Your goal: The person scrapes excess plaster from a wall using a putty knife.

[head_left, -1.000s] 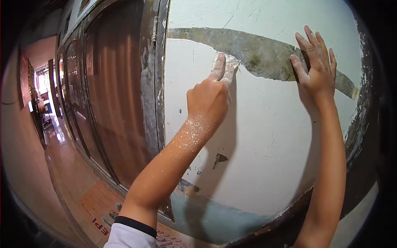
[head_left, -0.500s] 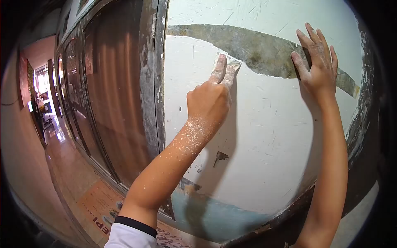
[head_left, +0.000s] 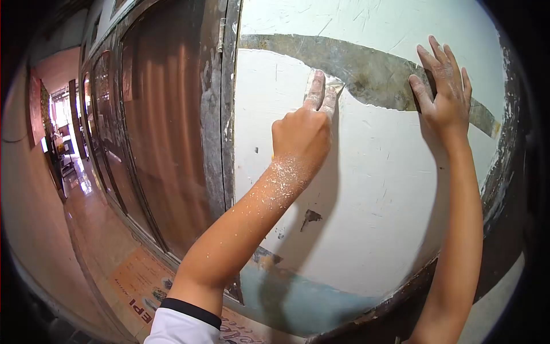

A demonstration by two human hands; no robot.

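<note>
My left hand (head_left: pixel 303 123) presses a thin metal scraper (head_left: pixel 338 86) against the panel, two dusty fingers stretched over its blade. The handle, if there is one, is hidden under my palm. The blade meets the ragged upper edge of the white coating (head_left: pixel 366 172), beside a bare grey-brown strip (head_left: pixel 378 77). White flakes cover my left wrist and forearm. To the right, my right hand (head_left: pixel 448 97) lies with fingers spread over the strip and the pale paint (head_left: pixel 366 23) above it, holding nothing. Its fingertips are whitened with dust.
A worn dark frame (head_left: pixel 216 114) with a hinge borders the panel on the left, next to a door with a brown curtain (head_left: pixel 163 120) behind glass. Printed cardboard (head_left: pixel 140 281) lies on the floor. A passage (head_left: pixel 83 178) runs back at far left.
My left hand and the scraper have slid slightly right along the coating's edge. My right hand stays in place on the panel. The whole view has shifted a little.
</note>
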